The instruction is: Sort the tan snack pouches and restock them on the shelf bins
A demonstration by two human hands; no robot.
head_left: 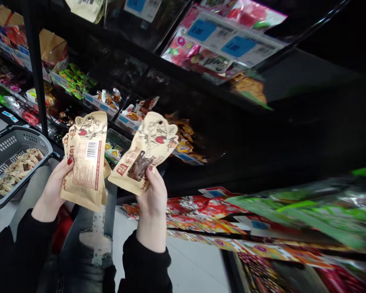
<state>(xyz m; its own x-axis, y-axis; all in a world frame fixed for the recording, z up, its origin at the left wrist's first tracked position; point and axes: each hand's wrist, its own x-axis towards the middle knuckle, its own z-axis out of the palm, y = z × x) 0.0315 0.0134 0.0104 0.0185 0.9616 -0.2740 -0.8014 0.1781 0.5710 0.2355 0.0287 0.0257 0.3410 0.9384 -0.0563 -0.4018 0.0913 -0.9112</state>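
Observation:
My left hand (55,185) grips a small stack of tan snack pouches (84,171), the top one with its printed back and barcode facing me. Between the thumb and fingers of my right hand (154,195) is a single tan snack pouch (144,156), tilted, its clear window showing dark dried pieces. The two hands are apart, side by side above my knees, and the pouches nearly touch in the middle. On the left, a grey shopping basket (45,152) holds several similar tan pouches (20,169).
Black shelves with bins of wrapped sweets (75,79) stand in front of me. Price labels (238,44) hang from an upper shelf edge. Red and green snack bags (293,211) fill a low rack at right, blurred. A black shelf post (33,61) rises at left.

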